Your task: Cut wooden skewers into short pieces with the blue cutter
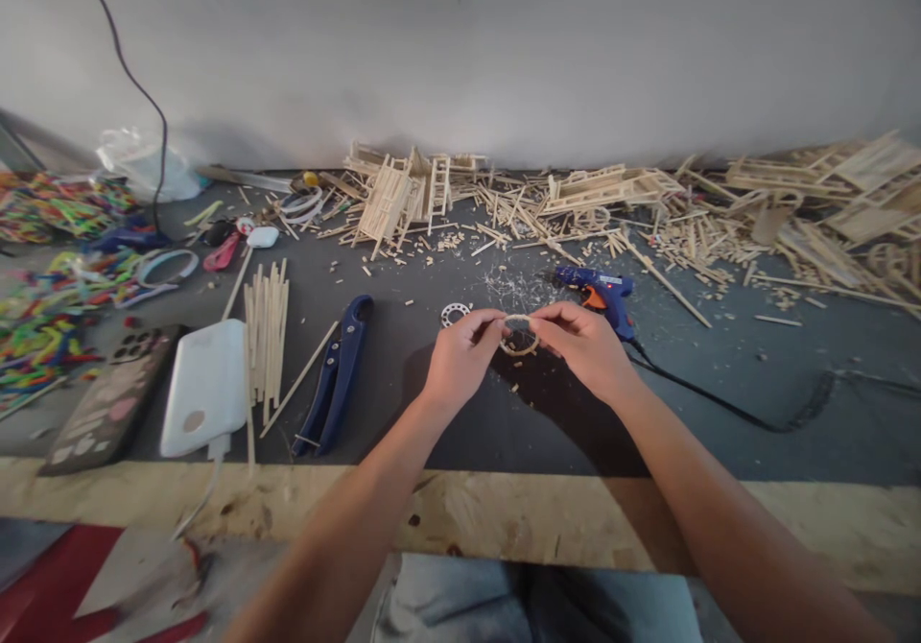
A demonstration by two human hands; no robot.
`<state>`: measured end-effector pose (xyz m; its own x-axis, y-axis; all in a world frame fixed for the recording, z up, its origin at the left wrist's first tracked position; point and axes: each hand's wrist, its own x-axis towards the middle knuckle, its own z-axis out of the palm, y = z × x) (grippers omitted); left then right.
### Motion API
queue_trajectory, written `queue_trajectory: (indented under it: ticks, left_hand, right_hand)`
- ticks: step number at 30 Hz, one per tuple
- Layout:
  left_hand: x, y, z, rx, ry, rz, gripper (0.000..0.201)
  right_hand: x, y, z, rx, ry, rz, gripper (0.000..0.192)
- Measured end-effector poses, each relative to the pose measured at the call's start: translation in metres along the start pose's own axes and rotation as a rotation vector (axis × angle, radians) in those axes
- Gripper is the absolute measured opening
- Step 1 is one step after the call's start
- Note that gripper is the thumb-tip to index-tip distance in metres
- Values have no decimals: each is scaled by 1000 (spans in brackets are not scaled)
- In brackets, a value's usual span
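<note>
Between my two hands a small pale ring (529,348), wooden in colour, is held above the dark worktop. My left hand (462,353) pinches its left side with thumb and fingertips. The right side is in the closed fingertips of my right hand (579,344). Just beyond my left hand lies a flat white ring with holes (455,314). A blue glue gun (604,290) with an orange trigger rests past my right hand, among thin glue strands. Small cut stick pieces (515,389) lie under the ring.
Blue cutters (338,374), a bundle of thin sticks (266,336), a white power bank (207,389) and a phone (119,384) lie to the left. Stick-built models (389,203) and loose sticks line the wall. A black cable (720,406) runs right. Colourful pipe cleaners (43,307) sit far left.
</note>
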<state>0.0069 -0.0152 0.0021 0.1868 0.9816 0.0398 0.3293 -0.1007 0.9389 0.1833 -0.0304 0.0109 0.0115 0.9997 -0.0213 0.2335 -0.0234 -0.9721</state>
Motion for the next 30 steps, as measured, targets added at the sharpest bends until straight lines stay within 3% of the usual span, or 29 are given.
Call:
queue_trajectory:
  ticks: [21, 30]
  left_hand:
    - [1, -1, 0, -10, 18, 8, 21]
    - [1, -3, 3, 23, 41, 98, 19]
  right_hand:
    - [1, 2, 2, 19, 5, 16, 18]
    - [0, 3, 3, 40, -12, 5, 17]
